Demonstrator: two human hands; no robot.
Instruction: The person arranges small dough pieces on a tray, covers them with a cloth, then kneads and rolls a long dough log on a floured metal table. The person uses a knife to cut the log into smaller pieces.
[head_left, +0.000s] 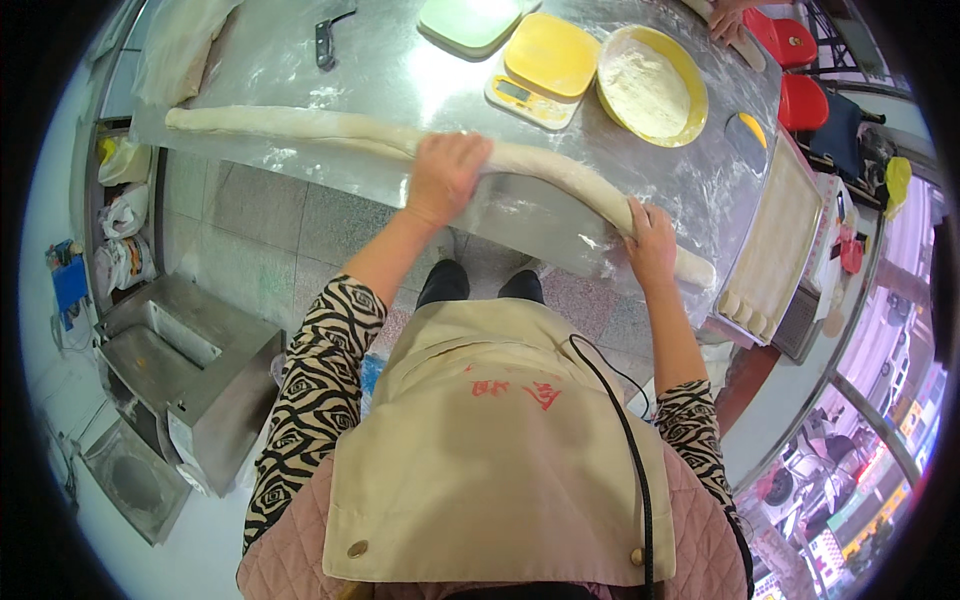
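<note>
A long, pale rope of dough (560,172) stretches along the near edge of the metal table, bending toward me at its right end. My left hand (448,172) lies over its middle, the fingers curled down around it. Further right, my right hand (652,238) grips the rope a little short of its rounded end, thumb and fingers about it. Flour dusts the metal table (390,85) around the dough. Part of the rope is hidden beneath each hand.
Beyond the dough stand a yellow-topped kitchen scale (550,55), a green-topped scale (472,22) and a yellow bowl of flour (650,88). A black-handled tool (324,45) lies farther left. Dough pieces (745,312) sit in a tray (778,240) at right. Another person's hand (724,20) shows at top right.
</note>
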